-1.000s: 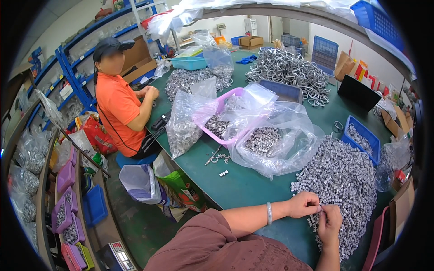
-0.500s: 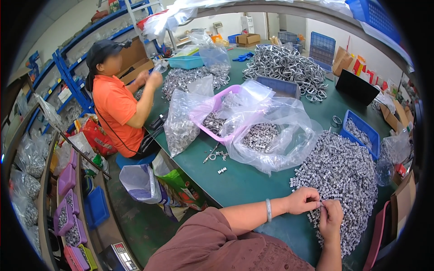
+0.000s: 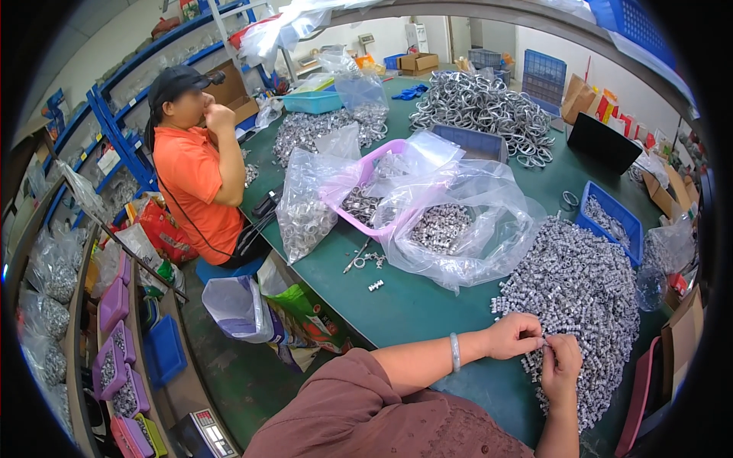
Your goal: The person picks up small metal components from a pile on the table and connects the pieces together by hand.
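Observation:
My left hand (image 3: 515, 336) and my right hand (image 3: 562, 363) meet at the near side of a large heap of small silver metal parts (image 3: 573, 290). The fingers of both are closed in a pinch, with the fingertips touching or almost touching. Whatever lies between them is too small to make out. Left of the heap, an open clear plastic bag (image 3: 496, 248) holds more small silver parts (image 3: 440, 230). A pink basket (image 3: 365, 164) with metal rings stands behind it, partly covered by the plastic.
Across the green table (image 3: 336, 282), a co-worker in an orange shirt (image 3: 191, 168) sits at the left. A blue tray (image 3: 634, 238) of parts borders the heap. Farther back lie a pile of metal rings (image 3: 481, 114) and a black screen-like panel (image 3: 603, 146). Bags (image 3: 237, 305) stand on the floor.
My hands stay nearly in place, pinched together over the heap's edge. The co-worker's hands have risen from chest height toward the face.

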A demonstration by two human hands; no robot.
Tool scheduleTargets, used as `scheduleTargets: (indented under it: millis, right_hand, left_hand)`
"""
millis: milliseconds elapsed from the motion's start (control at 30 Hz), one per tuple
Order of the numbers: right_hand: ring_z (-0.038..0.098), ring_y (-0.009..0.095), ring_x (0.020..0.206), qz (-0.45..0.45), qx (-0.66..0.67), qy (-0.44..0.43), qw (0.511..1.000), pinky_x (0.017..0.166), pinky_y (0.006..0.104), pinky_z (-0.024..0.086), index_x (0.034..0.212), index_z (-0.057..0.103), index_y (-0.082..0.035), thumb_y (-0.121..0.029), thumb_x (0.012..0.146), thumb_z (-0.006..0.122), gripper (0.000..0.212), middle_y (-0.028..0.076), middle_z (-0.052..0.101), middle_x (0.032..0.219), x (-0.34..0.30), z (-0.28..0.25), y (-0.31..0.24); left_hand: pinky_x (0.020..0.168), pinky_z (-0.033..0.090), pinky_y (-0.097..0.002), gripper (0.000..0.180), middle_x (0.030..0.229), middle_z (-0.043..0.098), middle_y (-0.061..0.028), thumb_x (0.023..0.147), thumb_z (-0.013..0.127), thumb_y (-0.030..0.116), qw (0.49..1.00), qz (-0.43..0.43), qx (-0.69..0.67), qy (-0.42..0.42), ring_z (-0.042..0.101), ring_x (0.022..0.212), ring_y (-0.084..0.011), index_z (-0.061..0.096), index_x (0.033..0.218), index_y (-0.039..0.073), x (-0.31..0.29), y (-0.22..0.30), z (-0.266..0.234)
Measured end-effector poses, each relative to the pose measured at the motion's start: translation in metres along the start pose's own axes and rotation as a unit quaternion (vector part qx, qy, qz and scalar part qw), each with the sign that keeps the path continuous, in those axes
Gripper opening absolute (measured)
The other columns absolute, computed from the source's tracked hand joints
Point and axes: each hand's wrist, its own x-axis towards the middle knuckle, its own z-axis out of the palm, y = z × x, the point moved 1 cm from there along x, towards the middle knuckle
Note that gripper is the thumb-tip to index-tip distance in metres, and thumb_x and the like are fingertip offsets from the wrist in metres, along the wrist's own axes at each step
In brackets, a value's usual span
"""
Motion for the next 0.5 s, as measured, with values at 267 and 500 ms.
scheduleTargets:
  millis: [267, 500]
  right_hand:
    - [0.052, 0.027, 0.067, 0.002, 0.001, -0.004, 1.0, 0.06, 0.0337, 0.042, 0.082, 0.053, 0.001, 0.009, 0.066, 0.054, 0.019, 0.012, 0.055, 0.074, -0.0006, 0.0002, 0.0001]
    - [0.051, 0.025, 0.066, 0.001, 0.004, 0.0, 1.0, 0.058, 0.0313, 0.041, 0.082, 0.053, 0.001, 0.009, 0.067, 0.053, 0.018, 0.012, 0.053, 0.074, -0.0001, 0.0021, 0.0007]
  left_hand:
    - [0.051, 0.036, -0.0225, 0.012, 0.067, 0.048, -0.0021, 0.078, 0.058, 0.011, 1.0, -0.001, -0.002, -0.001, 0.044, 0.057, -0.0082, 0.054, 0.071, 0.001, 0.0003, 0.001, -0.0004]
    - [0.051, 0.036, -0.0229, 0.013, 0.067, 0.048, -0.0022, 0.078, 0.059, 0.011, 1.0, 0.006, 0.005, -0.002, 0.045, 0.057, -0.0083, 0.054, 0.071, 0.001, 0.0006, 0.0006, -0.0021]
